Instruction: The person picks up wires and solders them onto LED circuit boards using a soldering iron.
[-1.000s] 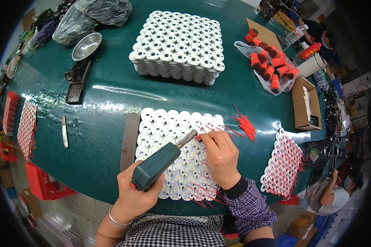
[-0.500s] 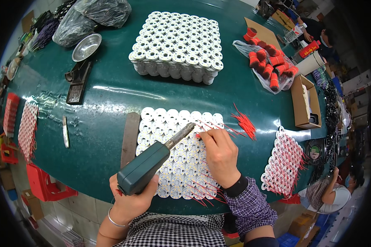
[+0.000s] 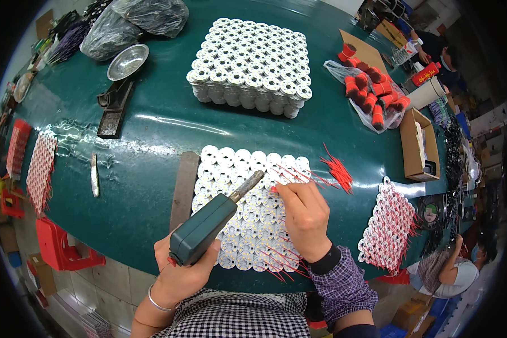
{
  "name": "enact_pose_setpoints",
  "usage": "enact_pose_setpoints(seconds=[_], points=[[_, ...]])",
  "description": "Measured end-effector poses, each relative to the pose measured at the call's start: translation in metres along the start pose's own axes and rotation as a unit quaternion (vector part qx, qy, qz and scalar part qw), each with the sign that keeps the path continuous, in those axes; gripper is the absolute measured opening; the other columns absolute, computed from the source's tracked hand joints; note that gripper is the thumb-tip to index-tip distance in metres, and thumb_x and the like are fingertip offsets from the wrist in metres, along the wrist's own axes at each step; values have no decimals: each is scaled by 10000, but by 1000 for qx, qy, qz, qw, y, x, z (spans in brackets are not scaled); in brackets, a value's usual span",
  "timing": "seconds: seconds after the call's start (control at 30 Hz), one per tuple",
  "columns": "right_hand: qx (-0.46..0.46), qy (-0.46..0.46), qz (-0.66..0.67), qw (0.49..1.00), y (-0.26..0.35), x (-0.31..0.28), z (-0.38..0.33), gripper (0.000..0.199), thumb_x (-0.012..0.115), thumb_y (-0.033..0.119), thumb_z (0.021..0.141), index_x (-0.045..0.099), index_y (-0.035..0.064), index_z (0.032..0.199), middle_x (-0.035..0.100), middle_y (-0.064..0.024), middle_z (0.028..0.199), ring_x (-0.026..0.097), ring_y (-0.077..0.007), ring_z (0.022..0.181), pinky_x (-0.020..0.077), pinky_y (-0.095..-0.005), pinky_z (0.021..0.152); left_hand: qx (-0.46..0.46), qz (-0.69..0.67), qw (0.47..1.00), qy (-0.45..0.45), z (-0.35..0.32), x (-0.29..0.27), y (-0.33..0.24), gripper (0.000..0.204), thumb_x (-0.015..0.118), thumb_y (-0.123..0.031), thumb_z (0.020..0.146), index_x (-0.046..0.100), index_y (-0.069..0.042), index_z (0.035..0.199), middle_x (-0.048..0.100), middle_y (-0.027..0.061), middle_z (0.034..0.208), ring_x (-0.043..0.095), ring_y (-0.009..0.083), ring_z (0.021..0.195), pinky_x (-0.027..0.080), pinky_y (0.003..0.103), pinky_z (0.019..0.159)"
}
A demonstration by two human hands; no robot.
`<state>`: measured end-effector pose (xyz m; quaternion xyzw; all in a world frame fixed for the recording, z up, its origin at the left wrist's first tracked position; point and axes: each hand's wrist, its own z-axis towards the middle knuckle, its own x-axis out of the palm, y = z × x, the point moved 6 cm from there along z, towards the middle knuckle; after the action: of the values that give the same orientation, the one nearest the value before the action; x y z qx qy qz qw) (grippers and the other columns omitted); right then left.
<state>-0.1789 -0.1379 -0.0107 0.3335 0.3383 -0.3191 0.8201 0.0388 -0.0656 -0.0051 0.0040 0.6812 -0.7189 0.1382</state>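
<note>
Space now shows between the metal tip (image 3: pixel 257 176) of the green gun-shaped tool (image 3: pixel 204 230) and the fingers of the right hand (image 3: pixel 307 219), where a second ago the two sat close together. The tool has drawn back leftward, which suggests contact at that spot is broken off; whether the tip touches anything below cannot be told. The left hand (image 3: pixel 183 273) has its fingers clamped round the tool's handle. The right hand keeps thumb and forefinger together on a bit of red wire (image 3: pixel 274 189), above the right part of the sheet of round white boards (image 3: pixel 245 214) on the table (image 3: pixel 141 208). More wires cross that sheet's upper and lower right, while its left part looks bare. A flat bar (image 3: pixel 184 188) lies just beside its left edge, a bundle of red wires (image 3: pixel 337 172) near its upper right, and a wired sheet (image 3: pixel 386 228) farther right
</note>
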Motion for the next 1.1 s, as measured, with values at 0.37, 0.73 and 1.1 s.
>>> enact_pose_setpoints(seconds=[0.37, 0.73, 1.1], points=[[-2, 16, 10, 1000, -2, 11, -3, 250, 684, -38, 741, 693, -8, 989, 642, -81, 901, 623, -237, 783, 514, -348, 657, -37, -1, 999, 17, -2, 6, 13, 153, 768, -19, 794, 699, 19, 925, 655, 55, 758, 577, 92, 619, 462, 261, 567], [-10, 31, -22, 999, 0, 10, -2, 260, 671, -13, 737, 680, -4, 997, 627, -77, 913, 628, -233, 791, 518, -344, 660, -39, 22, 999, 30, -2, 7, 15, 125, 757, -37, 797, 685, 12, 887, 634, 71, 729, 579, 127, 593, 465, 287, 557], [-5, 30, -26, 999, 0, 11, -3, 254, 675, -7, 742, 681, -8, 996, 618, -78, 923, 602, -238, 805, 498, -350, 672, 99, 112, 988, -47, -12, -5, -8, 193, 812, -47, 753, 730, 0, 921, 678, 58, 741, 604, 138, 534, 461, 263, 505]])
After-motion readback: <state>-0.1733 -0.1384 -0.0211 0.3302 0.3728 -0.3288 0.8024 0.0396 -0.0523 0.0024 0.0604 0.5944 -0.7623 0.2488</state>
